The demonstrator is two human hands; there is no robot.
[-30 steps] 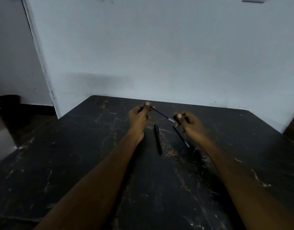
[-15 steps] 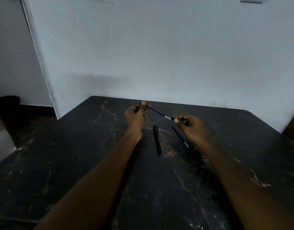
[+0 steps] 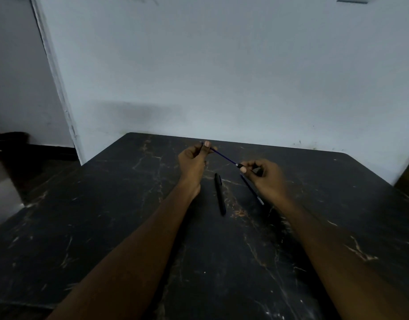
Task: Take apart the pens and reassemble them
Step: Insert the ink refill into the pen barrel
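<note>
Above the far middle of the dark marbled table (image 3: 106, 227), a thin blue refill (image 3: 223, 155) is held in the air between the two hands. Its far end is pinched between thumb and curled fingers of the left hand (image 3: 194, 158), and its pale metal tip is met by a small black pen piece (image 3: 240, 166) gripped in the closed fingers of the right hand (image 3: 265, 174). The refill is seen as a slim, straight rod sloping down from left to right, dark blue along its length and silvery at the tip. Whether the tip is inside the black piece cannot be told.

On the table just below the hands, a black pen body (image 3: 220, 194) is laid lengthwise, slender and matte. Just to its right, a second thin dark refill (image 3: 252, 189) with a pale end is laid on the table, partly hidden under the right hand. A pale wall (image 3: 222, 77) is seen behind the table.
</note>
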